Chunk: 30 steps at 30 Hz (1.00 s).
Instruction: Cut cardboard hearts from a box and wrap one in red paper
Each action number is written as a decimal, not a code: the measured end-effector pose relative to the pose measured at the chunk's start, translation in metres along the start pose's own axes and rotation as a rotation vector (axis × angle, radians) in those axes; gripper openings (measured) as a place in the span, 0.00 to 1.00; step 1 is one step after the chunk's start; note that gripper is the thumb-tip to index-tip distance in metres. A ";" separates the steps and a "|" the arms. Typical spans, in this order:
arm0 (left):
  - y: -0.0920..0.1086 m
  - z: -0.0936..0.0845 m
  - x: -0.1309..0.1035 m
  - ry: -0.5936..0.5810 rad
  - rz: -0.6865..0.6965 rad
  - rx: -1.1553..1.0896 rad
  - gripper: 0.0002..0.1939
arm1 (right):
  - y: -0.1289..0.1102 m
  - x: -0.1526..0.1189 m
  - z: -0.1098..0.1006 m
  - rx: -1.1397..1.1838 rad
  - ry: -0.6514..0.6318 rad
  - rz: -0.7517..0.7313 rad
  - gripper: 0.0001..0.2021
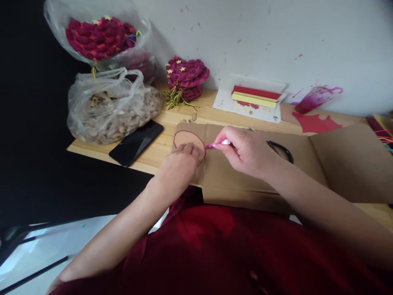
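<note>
Left hand [179,164] lies on top of a tan cutout [186,137] with a dark red outline, fingers side by side and slightly bent; thumb hidden, cannot tell if it grips. Cutout sits under the left fingers, on brown cardboard [245,180], partly covered by them. Right hand [242,147] pinches a white pen [226,142] between thumb and forefinger, pink tip at the cutout's edge nearest this hand. Cardboard runs under the right hand and out past it to the right. Black handle [284,150] just beside the right wrist, on the cardboard.

Dark phone [136,142] left of the left hand, apart from it. Clear bag [113,110] of shells beyond the phone, touching or nearly so. Second bag [58,28] with dark red pieces behind that. Beyond the left hand, stack of dark red pieces [187,73] with yellow stars. Beyond the right hand, white sheet [224,102] with red and yellow strips [254,96]; farther right, cup [313,99] and red paper scrap [317,123].
</note>
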<state>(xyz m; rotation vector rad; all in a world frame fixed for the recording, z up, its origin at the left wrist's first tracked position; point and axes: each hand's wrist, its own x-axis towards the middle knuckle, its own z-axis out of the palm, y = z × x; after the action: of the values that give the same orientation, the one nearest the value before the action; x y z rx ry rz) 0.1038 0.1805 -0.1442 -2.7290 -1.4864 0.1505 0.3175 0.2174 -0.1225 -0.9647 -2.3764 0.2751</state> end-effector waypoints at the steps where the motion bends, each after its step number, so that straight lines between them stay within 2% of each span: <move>1: 0.000 0.000 0.000 0.003 -0.001 -0.007 0.17 | -0.001 -0.001 0.000 -0.002 -0.009 -0.004 0.05; 7: 0.000 -0.009 0.002 -0.042 -0.053 -0.036 0.14 | -0.012 -0.008 0.000 -0.043 -0.082 -0.046 0.04; 13: -0.002 -0.014 0.000 -0.029 -0.002 -0.045 0.12 | -0.025 -0.013 0.000 -0.122 -0.170 -0.048 0.04; 24: -0.003 -0.015 0.002 -0.085 -0.050 -0.101 0.11 | -0.044 -0.023 -0.002 -0.092 -0.187 -0.135 0.08; 30: -0.003 -0.014 0.001 -0.073 -0.050 -0.099 0.12 | -0.043 -0.027 -0.002 -0.030 -0.220 -0.081 0.06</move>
<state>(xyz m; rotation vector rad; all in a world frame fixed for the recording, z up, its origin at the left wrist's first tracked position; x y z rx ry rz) 0.1034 0.1837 -0.1298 -2.7879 -1.6212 0.1826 0.3098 0.1672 -0.1157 -0.8894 -2.6193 0.3302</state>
